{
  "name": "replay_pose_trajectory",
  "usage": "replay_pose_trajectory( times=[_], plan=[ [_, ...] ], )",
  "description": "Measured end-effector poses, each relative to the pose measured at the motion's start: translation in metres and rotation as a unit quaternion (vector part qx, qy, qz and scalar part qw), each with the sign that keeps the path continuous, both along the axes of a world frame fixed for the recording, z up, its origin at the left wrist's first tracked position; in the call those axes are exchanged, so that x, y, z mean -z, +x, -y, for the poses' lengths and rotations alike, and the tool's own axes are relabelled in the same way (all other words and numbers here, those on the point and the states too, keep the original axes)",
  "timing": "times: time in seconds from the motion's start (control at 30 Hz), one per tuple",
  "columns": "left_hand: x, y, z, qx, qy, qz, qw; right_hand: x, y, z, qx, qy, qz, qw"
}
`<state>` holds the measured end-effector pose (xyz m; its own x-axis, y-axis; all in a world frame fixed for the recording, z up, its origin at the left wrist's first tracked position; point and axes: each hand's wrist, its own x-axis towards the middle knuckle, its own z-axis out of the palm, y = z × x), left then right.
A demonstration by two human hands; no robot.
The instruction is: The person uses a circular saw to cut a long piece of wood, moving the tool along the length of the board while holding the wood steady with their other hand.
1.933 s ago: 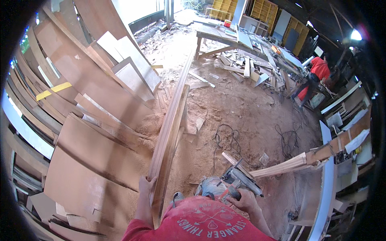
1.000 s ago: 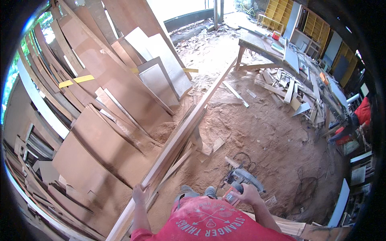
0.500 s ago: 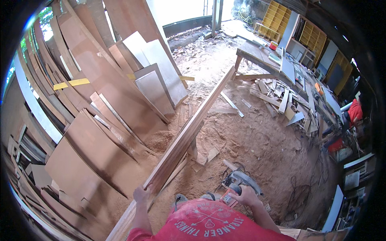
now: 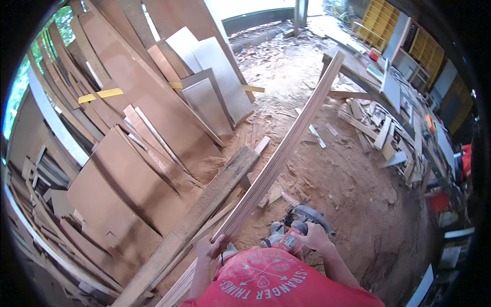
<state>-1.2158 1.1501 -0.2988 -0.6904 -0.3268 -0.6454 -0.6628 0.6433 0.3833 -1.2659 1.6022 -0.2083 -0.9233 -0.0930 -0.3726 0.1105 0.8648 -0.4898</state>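
A long, planed wooden plank point(image 4: 279, 158) slants from the lower left to the upper right. My left hand point(image 4: 208, 247) is closed round it near its lower end. The plank stands apart from a rough, weathered beam point(image 4: 204, 205) that lies to its left. At my right side a circular saw point(image 4: 313, 216), with an orange body and a dark guard, hangs low above the sawdust. My right hand point(image 4: 313, 237) is wrapped round its handle. The saw's blade is hidden from here.
Brown boards and sheets point(image 4: 110, 192) lean in rows on the left. Offcuts point(image 4: 381, 128) lie heaped beside a long workbench point(image 4: 353, 77) at the right. Sawdust covers the ground point(image 4: 353, 204), with a cable on it. Yellow shelving point(image 4: 381, 23) stands farther back.
My left hand has moved the plank to the right, off the rough beam, which now shows. The plank's far end has swung right. The saw stays in my right hand.
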Motion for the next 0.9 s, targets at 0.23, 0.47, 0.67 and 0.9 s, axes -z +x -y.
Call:
replay_pose_trajectory(
  times=[0.23, 0.47, 0.67, 0.9],
  plan=[
    [-0.082, -0.079, -0.103, -0.029, 0.025, -0.218, 0.975, 0.007, -0.067, -0.068, -0.068, -0.071, 0.020, 0.995],
    [-0.244, -0.162, -0.114, -0.143, 0.013, -0.424, 0.895, 0.015, -0.102, -0.082, -0.153, -0.078, -0.025, 0.985],
    [-0.427, -0.172, -0.054, -0.170, -0.102, -0.587, 0.785, 0.005, -0.100, -0.074, -0.154, -0.166, -0.019, 0.974],
    [-0.596, -0.095, 0.028, -0.290, -0.294, -0.644, 0.644, 0.003, -0.105, -0.056, -0.178, -0.163, -0.004, 0.971]
  ],
)
